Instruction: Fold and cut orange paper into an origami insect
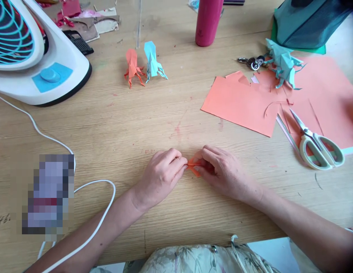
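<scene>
Both of my hands meet at the near middle of the wooden table [131, 125]. My left hand [162, 175] and my right hand [222, 170] each pinch one end of a small folded orange paper piece [193, 167], which lies low against the tabletop. Fingers of both hands are curled closed over it, hiding most of the paper. Further back stand two finished folded paper figures, an orange one [133, 67] and a light blue one [153, 60].
A white desk fan [37, 57] sits at far left, its white cable [88, 212] looping toward me. Orange paper sheets [241, 104], scissors [319, 144], a teal paper figure [283, 62], keys [252, 61] and a pink bottle [207, 22] lie right and back.
</scene>
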